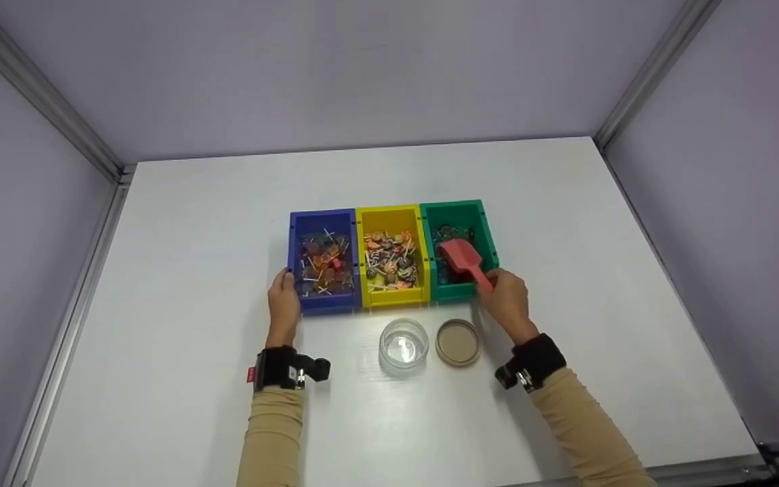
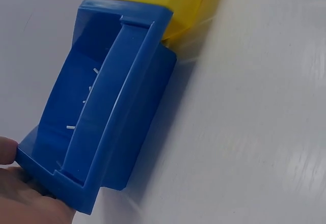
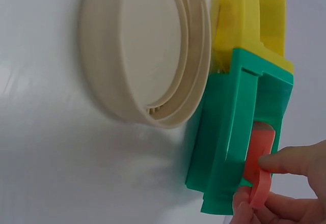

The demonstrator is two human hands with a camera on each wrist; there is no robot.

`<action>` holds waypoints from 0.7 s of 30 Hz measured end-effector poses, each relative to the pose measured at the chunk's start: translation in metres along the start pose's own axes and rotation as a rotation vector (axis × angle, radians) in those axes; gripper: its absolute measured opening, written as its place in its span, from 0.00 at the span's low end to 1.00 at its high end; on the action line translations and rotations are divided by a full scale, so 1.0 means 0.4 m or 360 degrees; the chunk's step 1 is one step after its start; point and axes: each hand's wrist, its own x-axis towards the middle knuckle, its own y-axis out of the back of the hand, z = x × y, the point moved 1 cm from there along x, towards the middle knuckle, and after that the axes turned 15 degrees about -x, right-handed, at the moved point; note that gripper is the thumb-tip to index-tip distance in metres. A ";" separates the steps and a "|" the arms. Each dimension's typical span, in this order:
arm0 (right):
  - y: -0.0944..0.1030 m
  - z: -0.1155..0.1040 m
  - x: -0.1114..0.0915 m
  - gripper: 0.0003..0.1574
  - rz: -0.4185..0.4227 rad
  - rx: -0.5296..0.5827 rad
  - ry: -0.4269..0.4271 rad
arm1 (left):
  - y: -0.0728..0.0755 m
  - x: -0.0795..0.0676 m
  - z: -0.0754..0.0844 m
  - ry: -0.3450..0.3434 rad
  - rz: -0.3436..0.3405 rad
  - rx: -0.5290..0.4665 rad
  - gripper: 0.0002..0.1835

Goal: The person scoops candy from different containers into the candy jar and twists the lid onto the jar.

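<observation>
My right hand grips the handle of a red scoop, whose blade lies inside the green bin over dark wrapped candies. In the right wrist view the thumb and fingers pinch the scoop's handle at the bin's front. On the other side, my left hand holds the outer front edge of the blue bin, thumb above the rim and fingers below in the left wrist view. Lollipops with white sticks fill the lower part of that blue bin.
Between them stands a yellow bin with striped lollipops, joined side by side. In front are a clear jar and a beige lid lying inside up. All stand on a white table walled at the back and sides.
</observation>
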 end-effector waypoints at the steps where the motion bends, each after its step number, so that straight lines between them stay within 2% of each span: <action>1: 0.003 0.000 0.002 0.15 -0.0029 0.0002 -0.0013 | 0.000 0.000 0.000 0.0002 0.0000 0.0006 0.26; 6: 0.011 -0.001 0.008 0.16 -0.0123 0.0042 -0.0078 | 0.001 -0.001 0.000 0.0029 -0.0015 0.0000 0.27; 10: 0.015 -0.005 0.013 0.16 -0.0148 0.0055 -0.0101 | 0.003 0.000 -0.001 0.0032 -0.0024 0.0005 0.27; 17: 0.019 -0.010 0.017 0.15 -0.0157 0.0071 -0.0140 | 0.003 -0.002 -0.005 -0.0020 -0.0084 0.0042 0.27; 21: 0.022 -0.011 0.019 0.15 -0.0223 0.0097 -0.0149 | 0.002 0.003 -0.007 -0.0049 -0.0072 0.0056 0.27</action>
